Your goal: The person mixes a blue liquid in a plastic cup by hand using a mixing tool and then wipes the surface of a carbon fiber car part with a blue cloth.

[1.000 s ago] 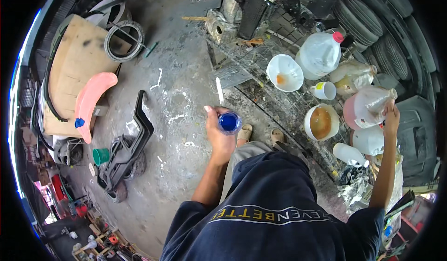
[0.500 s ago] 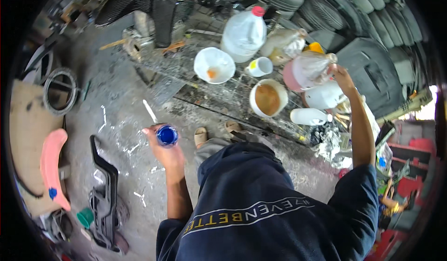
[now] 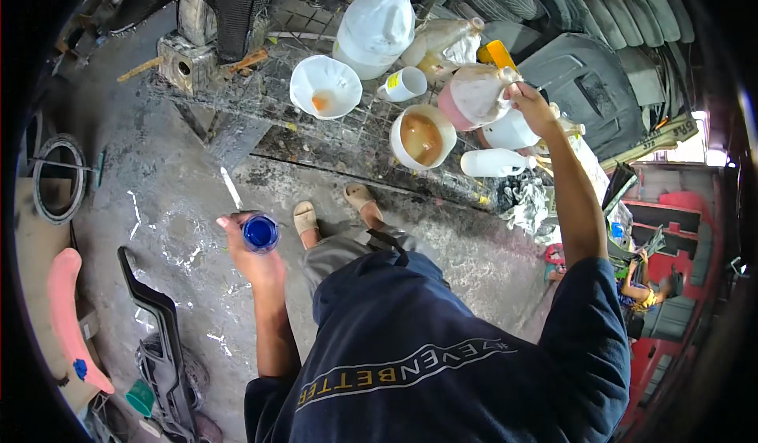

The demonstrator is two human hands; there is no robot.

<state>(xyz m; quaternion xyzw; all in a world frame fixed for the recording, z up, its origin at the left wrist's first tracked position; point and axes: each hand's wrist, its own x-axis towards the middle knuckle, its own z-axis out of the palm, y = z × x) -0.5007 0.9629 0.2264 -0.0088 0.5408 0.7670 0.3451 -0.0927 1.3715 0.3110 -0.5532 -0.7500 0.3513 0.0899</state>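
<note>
Beside the pink jug (image 3: 467, 99) in the right hand (image 3: 530, 107), yellow container (image 3: 498, 54) more exposed.

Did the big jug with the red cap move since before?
No. The red-capped jug still stands right beside the white bowl on the workbench. They shifted left together in the picture, so the camera moved.

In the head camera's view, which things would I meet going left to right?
Pink curved piece, long black part, left hand holding a cup of blue liquid, white bowl with orange residue, white cup, jug of pink liquid, right hand.
</note>
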